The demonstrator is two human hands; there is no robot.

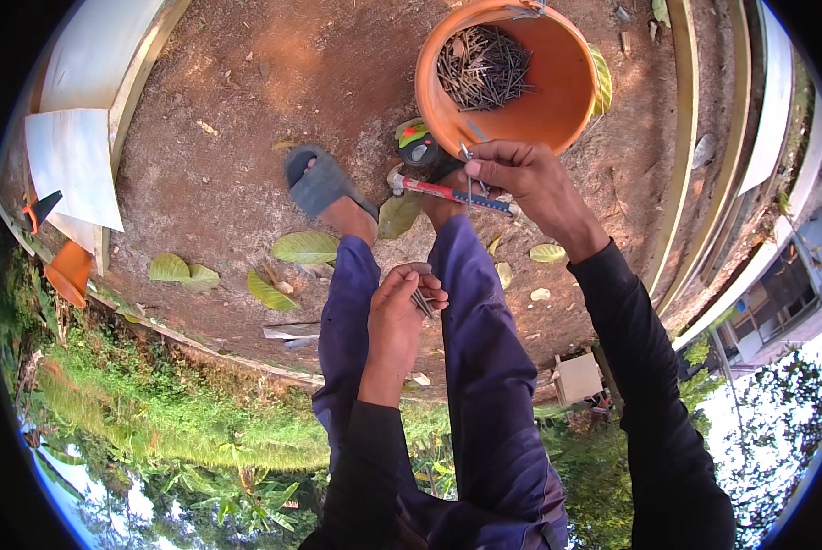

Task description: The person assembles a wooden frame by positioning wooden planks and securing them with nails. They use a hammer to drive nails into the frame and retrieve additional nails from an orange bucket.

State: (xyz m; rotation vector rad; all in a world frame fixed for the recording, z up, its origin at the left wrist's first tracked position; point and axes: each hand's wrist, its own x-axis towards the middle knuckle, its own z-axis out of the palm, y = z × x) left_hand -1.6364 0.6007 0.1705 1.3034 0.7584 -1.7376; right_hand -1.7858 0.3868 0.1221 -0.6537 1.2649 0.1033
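Reddish-brown bare ground (209, 183) filled most of the upper view, seen from above, and a strip of green grass (200, 403) curved from 6 to 8 o'clock. Long timber beams (684, 156) ran along the ground at 2 o'clock, and a pale board (73, 170) lay at 10 o'clock. The wearer's legs in purple-blue trousers (484, 339) stretched from 6 o'clock up past the centre. A large orange bucket (562, 82) stood at 1 o'clock, holding a heap of nails (484, 69); a second orange bucket (69, 273) lay far off at 9 o'clock, with a handsaw (41, 211) just above it. A hammer (457, 193) with a red handle appeared across the right foot, toward 1 o'clock; whether it touched the foot, I cannot tell. A dark sandal (324, 174) covered the left foot at 11 o'clock. The right hand (530, 179), at 2 o'clock, pinched a few nails (469, 188) between thumb and fingers, just below the bucket's rim. Near the centre, the left hand (403, 307) was curled around several more nails (422, 302), their ends jutting out toward 5 o'clock. Large yellow-green leaves (305, 247) lay scattered about. A small tape measure (417, 147) rested at 12 o'clock, beside the bucket.
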